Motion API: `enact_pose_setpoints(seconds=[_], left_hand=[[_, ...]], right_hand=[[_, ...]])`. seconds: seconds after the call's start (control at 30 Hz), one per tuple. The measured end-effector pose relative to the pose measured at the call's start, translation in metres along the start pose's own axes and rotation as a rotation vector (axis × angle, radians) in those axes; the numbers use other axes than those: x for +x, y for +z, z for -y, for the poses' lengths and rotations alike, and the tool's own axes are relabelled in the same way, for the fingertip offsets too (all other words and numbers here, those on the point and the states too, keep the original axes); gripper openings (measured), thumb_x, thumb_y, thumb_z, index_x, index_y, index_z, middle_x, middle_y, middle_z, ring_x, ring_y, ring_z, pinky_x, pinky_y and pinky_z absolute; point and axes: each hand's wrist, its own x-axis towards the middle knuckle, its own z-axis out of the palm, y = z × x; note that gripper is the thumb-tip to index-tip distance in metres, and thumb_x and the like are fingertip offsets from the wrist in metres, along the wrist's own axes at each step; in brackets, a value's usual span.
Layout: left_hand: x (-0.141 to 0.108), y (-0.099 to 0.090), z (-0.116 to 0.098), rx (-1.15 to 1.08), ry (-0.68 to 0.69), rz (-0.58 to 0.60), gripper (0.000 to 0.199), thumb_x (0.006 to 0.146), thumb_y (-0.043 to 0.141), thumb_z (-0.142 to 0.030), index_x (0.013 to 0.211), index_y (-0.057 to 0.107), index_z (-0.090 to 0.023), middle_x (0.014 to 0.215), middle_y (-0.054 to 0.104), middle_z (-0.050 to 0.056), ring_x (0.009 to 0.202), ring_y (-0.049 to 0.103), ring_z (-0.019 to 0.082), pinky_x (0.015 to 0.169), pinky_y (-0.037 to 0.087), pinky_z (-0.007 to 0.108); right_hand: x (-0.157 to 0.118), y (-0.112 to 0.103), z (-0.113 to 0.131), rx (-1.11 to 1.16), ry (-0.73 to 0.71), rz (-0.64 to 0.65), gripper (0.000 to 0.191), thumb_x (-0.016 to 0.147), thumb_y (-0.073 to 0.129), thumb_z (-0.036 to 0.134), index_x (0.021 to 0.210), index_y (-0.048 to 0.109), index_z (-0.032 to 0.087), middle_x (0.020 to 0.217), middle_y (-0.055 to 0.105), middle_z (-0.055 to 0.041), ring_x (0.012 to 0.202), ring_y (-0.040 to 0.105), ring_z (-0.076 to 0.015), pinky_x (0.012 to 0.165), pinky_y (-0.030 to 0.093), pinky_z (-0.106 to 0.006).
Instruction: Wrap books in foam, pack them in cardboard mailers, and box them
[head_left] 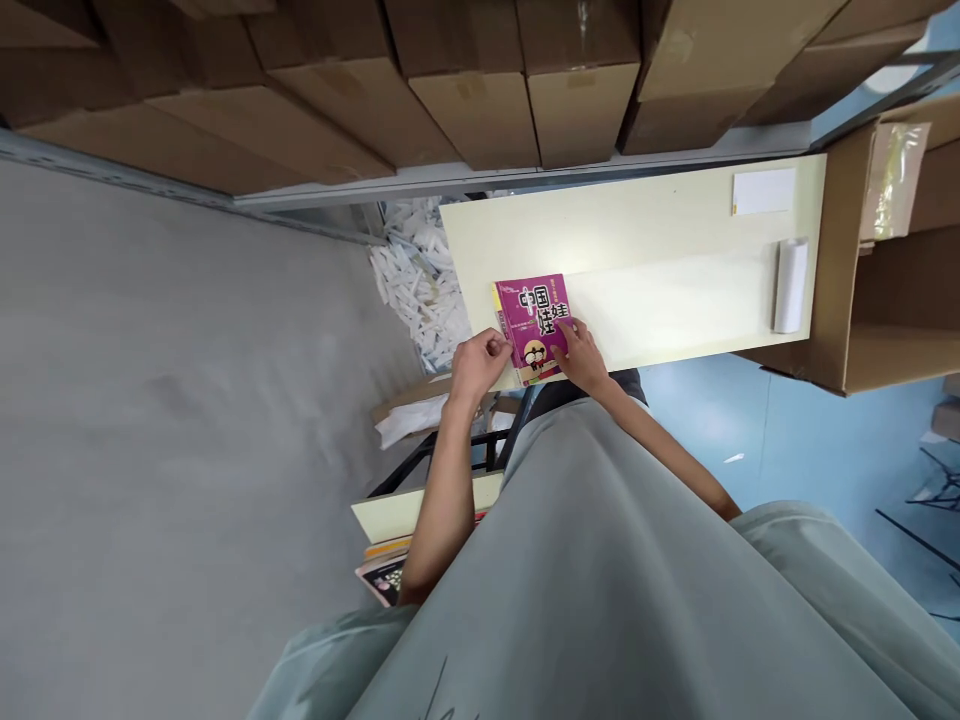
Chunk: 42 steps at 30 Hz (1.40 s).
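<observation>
A purple book (pixel 531 318) with large Chinese characters and a cartoon picture on its cover lies on the near left part of a cream tabletop (pixel 585 235). My left hand (pixel 480 365) is at the book's left edge, its fingers curled in and the thumb close to them. Whether something thin is pinched there cannot be made out. My right hand (pixel 581 357) rests on the right side of the cover with its fingers apart. A white paper strip (pixel 667 305) stretches from beside the book to a paper roll (pixel 790 286) at the right.
A small white pad (pixel 763 191) lies at the far right of the tabletop. Beyond it stands an open cardboard box (pixel 844 300). Shelved cartons (pixel 472 120) line the back. White paper scraps (pixel 424 270) fill the space left of the table. More books (pixel 386 570) sit at lower left.
</observation>
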Motion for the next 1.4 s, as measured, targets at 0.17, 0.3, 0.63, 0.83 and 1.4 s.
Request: enact_pose_setpoints(seconds=[0.17,0.3,0.63,0.83,1.4], left_hand=[[-0.011,-0.012,-0.052,0.008,0.150,0.095,0.013,0.088,0.066,-0.035,0.082,0.067,-0.023,0.073,0.066,-0.002,0.072,0.060,0.016,0.073,0.043,0.028],[-0.005,-0.008,-0.091,0.061,0.276,0.208,0.017,0.088,0.065,-0.036,0.077,0.063,-0.023,0.071,0.064,-0.003,0.071,0.058,0.016,0.072,0.042,0.029],[0.013,0.035,-0.168,0.257,0.444,0.408,0.034,0.110,0.053,-0.044,0.096,0.077,-0.024,0.087,0.079,0.004,0.079,0.069,0.022,0.075,0.047,0.031],[0.033,0.078,-0.202,0.678,0.608,0.496,0.044,0.105,0.050,-0.021,0.139,0.077,-0.023,0.125,0.084,0.013,0.118,0.078,0.033,0.093,0.054,0.038],[0.097,0.159,-0.224,1.058,0.671,0.640,0.040,0.084,0.067,-0.020,0.118,0.089,-0.016,0.121,0.084,0.022,0.118,0.077,0.042,0.094,0.056,0.044]], right_hand=[[0.002,0.004,-0.015,0.089,-0.099,0.003,0.066,0.116,0.050,0.042,0.173,0.047,0.008,0.183,0.037,-0.0261,0.175,0.030,-0.0383,0.138,0.036,-0.057],[0.003,-0.007,-0.024,0.262,-0.189,-0.033,0.055,0.117,0.044,0.045,0.158,0.064,0.015,0.166,0.063,-0.0193,0.166,0.046,-0.0322,0.138,0.035,-0.054],[-0.064,-0.058,-0.051,0.826,-0.107,-0.146,0.064,0.104,0.054,0.077,0.117,0.076,0.018,0.100,0.075,-0.0035,0.093,0.066,-0.0217,0.086,0.051,-0.031],[-0.058,-0.043,-0.090,0.789,0.041,-0.380,0.058,0.103,0.050,0.070,0.094,0.073,0.018,0.083,0.067,-0.0035,0.082,0.059,-0.0215,0.080,0.050,-0.033],[-0.051,-0.045,-0.115,0.270,0.450,-0.143,0.041,0.118,0.051,0.051,0.120,0.077,0.020,0.124,0.083,-0.0169,0.115,0.078,-0.0307,0.097,0.056,-0.035]])
